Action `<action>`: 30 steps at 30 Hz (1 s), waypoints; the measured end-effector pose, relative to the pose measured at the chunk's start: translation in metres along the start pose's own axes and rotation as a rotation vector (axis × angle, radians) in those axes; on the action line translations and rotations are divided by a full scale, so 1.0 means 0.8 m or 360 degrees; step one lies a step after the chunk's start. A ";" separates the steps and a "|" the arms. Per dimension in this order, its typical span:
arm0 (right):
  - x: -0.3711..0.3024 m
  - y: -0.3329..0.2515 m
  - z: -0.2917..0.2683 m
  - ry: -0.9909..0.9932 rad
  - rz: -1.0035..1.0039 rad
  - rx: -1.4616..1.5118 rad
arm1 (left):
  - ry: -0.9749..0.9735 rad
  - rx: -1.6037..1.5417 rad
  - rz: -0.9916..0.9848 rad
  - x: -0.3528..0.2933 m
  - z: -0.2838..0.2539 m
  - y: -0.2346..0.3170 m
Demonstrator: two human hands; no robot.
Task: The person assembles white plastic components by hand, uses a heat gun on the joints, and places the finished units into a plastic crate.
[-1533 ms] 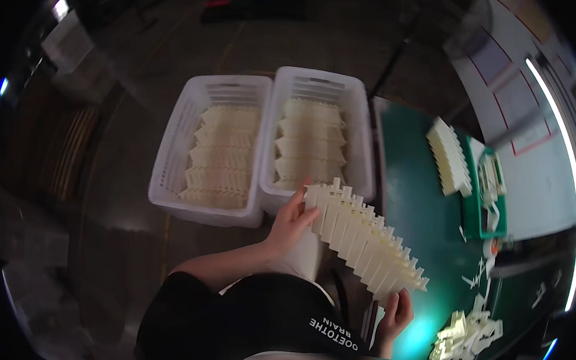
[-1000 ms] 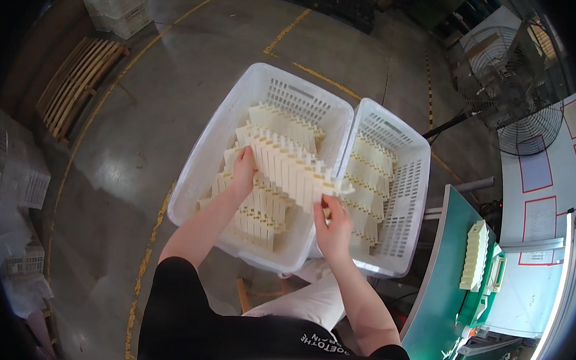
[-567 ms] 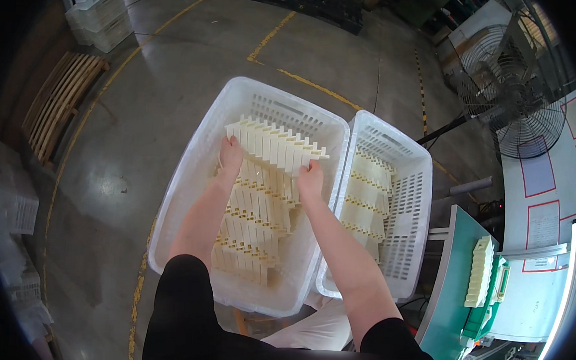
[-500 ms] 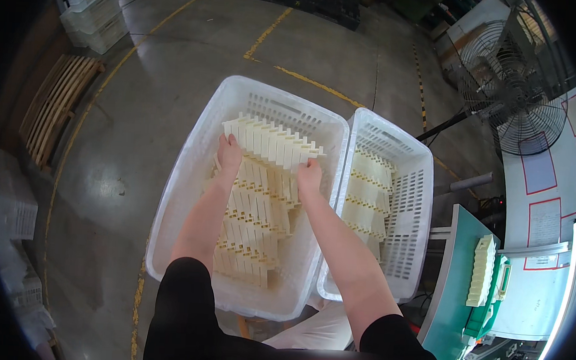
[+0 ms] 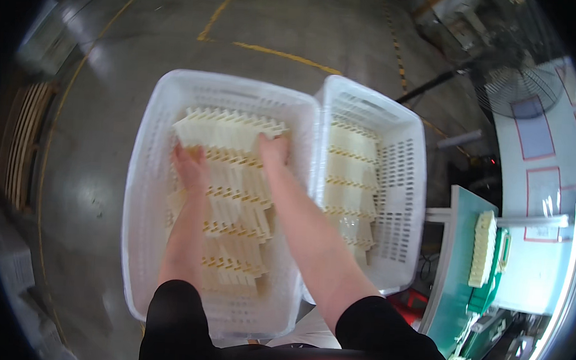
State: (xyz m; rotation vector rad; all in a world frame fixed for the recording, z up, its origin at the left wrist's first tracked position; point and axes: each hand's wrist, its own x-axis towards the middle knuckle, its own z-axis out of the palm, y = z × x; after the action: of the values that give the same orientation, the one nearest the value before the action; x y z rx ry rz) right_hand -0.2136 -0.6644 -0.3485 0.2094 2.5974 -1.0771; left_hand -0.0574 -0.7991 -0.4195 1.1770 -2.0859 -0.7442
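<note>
A row of thin cream plastic pieces lies at the far end of the large white basket, above further rows of the same pieces. My left hand is at the row's near left corner, fingers apart and a little blurred, holding nothing. At the row's right end my right hand is closed, thumb and fingers bent around the end pieces. Its fingertips are partly hidden among them.
A second white basket with similar rows touches the large one on the right. Beyond it are a green-topped table bearing a cream stack, and a black fan. A wooden pallet stands at far left.
The row of cream pieces, held at both ends before, now rests lower in the basket. My left hand has come off its left end and opened. The whole view has shifted.
</note>
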 end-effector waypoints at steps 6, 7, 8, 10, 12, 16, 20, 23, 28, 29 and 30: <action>-0.178 0.021 -0.093 -0.0221 -0.1120 0.0215 | -0.0197 -0.0125 -0.0311 -0.014 0.057 -0.064; -0.233 0.009 -0.139 -0.0728 -0.1375 0.0271 | -0.0260 0.0001 -0.0051 0.005 0.020 -0.116; -0.308 -0.029 -0.189 -0.1088 -0.1734 0.0319 | -0.0257 0.0482 0.0248 0.108 -0.092 -0.223; -0.316 0.070 -0.310 -0.0885 -0.1726 -0.0037 | -0.0361 0.0710 0.0623 0.055 -0.007 -0.126; -0.360 0.150 -0.413 -0.0516 -0.1536 -0.0296 | -0.0213 0.0022 0.0214 0.007 -0.002 -0.001; -0.469 0.234 -0.568 0.0022 -0.1048 -0.0239 | 0.0217 0.0725 0.0445 0.084 -0.081 -0.059; -0.567 0.331 -0.641 0.0511 -0.0455 -0.0015 | -0.0032 0.0597 0.0412 -0.010 -0.064 0.076; -0.646 0.405 -0.690 0.0991 -0.0374 -0.0328 | -0.0533 -0.0360 0.1054 -0.114 -0.087 0.200; -0.785 0.565 -0.814 0.2055 -0.0060 -0.0779 | -0.1388 -0.1291 0.1515 -0.427 -0.211 0.452; -0.796 0.578 -0.828 0.2138 -0.0023 -0.0693 | -0.1607 -0.1232 0.1646 -0.465 -0.245 0.479; -0.819 0.588 -0.834 0.2214 0.0090 -0.0770 | -0.1846 -0.1161 0.1809 -0.507 -0.276 0.513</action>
State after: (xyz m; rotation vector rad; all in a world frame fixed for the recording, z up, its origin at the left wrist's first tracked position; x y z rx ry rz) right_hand 0.3630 0.1321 0.0102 1.2595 3.8316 -0.1260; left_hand 0.0558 -0.2971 -0.0774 -1.0584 -2.3560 -1.4986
